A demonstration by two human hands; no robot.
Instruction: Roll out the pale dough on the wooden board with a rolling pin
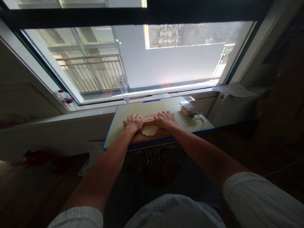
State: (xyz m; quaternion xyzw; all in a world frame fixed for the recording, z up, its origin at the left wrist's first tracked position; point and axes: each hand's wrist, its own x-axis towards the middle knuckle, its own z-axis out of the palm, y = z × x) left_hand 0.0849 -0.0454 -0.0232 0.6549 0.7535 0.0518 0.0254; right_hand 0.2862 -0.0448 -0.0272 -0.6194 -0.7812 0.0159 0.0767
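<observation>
One table (171, 106), its near edge partly covered by two forearms (115, 161), carries one wooden board (139, 137), partly hidden, and, at right, one item (189, 109) pixelated beyond identification. The left hand (133, 122) and right hand (164, 119) grip one rolling pin (149, 122), concealing its ends; one flattened dough piece (149, 130) lies beneath it on the board, its middle obscured.

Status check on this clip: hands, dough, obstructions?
Left hand and right hand over rolling pin. Dough flat on board, partly under pin. Pixelated item on tabletop, right, apart from hands.
</observation>
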